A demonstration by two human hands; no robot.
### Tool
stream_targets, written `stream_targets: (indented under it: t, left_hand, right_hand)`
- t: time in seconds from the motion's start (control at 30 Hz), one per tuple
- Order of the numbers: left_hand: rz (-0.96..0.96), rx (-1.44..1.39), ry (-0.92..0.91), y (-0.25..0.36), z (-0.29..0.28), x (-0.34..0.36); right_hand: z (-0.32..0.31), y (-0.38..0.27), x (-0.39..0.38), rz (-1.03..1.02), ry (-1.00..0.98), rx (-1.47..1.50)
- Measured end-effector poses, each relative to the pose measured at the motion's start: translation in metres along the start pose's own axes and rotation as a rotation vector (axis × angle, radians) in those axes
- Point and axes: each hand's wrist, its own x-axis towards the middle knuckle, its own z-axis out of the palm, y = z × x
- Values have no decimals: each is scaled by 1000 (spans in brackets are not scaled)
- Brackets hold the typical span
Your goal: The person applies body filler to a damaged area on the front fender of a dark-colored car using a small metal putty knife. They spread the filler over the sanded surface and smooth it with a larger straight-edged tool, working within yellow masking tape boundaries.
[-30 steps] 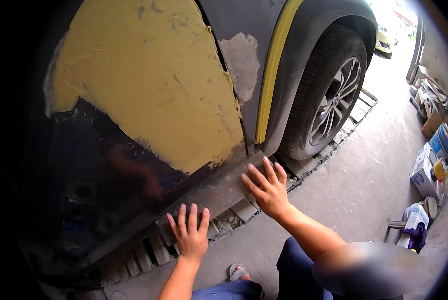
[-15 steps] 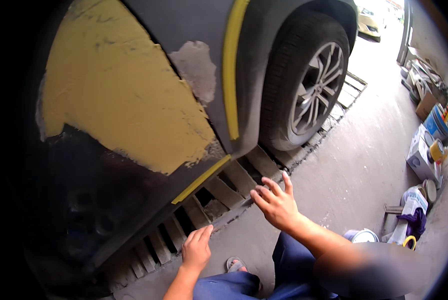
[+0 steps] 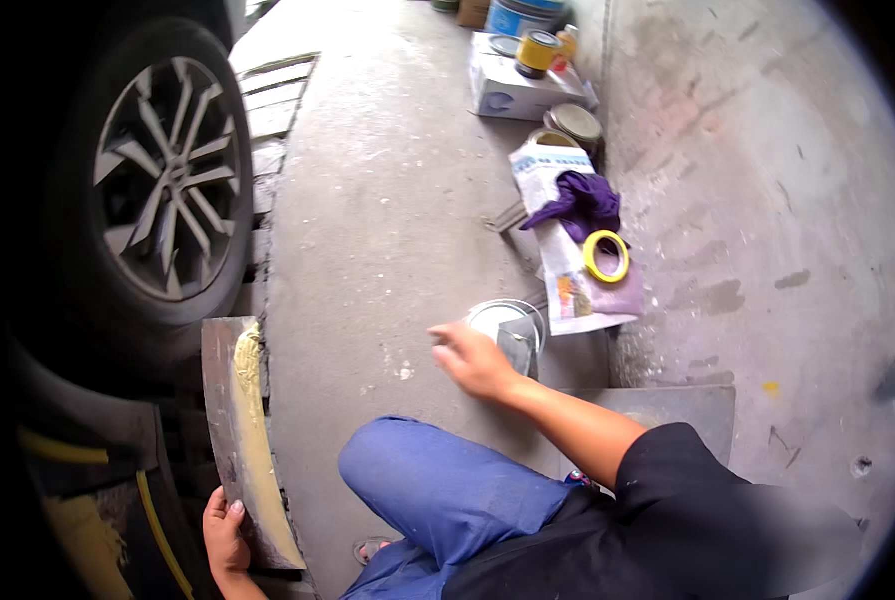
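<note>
The left hand (image 3: pixel 226 532) is gripping the lower end of a flat metal mixing board (image 3: pixel 240 440), thumb curled over its near edge and fingers hidden beneath it, so the hand is closed on the board. The board is running up and away from the hand toward the car wheel (image 3: pixel 163 190), leaning slightly to the left, and its far end is lying just beside the tyre. It is a long, dull grey plate, scuffed and stained, with a thick streak of yellow body filler (image 3: pixel 253 430) smeared along its right side from the top almost down to the hand.

The right hand (image 3: pixel 473 360) is reaching forward over the concrete floor (image 3: pixel 388 200), fingers loosely bunched and pointing left; whether it is pinching anything cannot be told. It is hovering just in front of a small round tin (image 3: pixel 508 325) with a pale inside, and a grey putty knife blade (image 3: pixel 520 350) is standing up out of that tin right beside the knuckles.

Farther off, a roll of yellow masking tape (image 3: pixel 606 256) and a purple rag (image 3: pixel 583 203) are lying on a sheet of newspaper (image 3: pixel 568 280). A white cardboard box (image 3: pixel 518 90) with a yellow-lidded can (image 3: pixel 538 52) on it is sitting beyond them. A blue-trousered knee (image 3: pixel 438 490) is filling the lower middle.
</note>
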Motion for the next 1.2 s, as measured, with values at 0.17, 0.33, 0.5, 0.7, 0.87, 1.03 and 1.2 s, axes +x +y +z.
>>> stream_targets:
  t: [0.17, 0.33, 0.5, 0.7, 0.87, 1.03, 1.2]
  left_hand:
    - [-44, -14, -120, 17, 30, 46]
    - [-103, -111, -138, 20, 50, 68]
    - [-115, -198, -87, 30, 58, 64]
    - [-117, -230, -15, 29, 60, 49]
    - [-120, -238, 2, 25, 57, 37]
    - [-113, -257, -22, 23, 57, 33]
    - [-88, -290, -21, 29, 68, 31]
  right_hand:
    - [-35, 72, -93, 524, 388, 81]
    - [-35, 131, -154, 738, 591, -199]
    - [-33, 127, -129, 1186, 412, 257]
    - [-25, 136, -128, 1187, 373, 807]
    - [-17, 110, -131, 1285, 247, 1001]
    - [-6, 110, -144, 1100, 221, 1018]
    - [-8, 87, -135, 656, 311, 658]
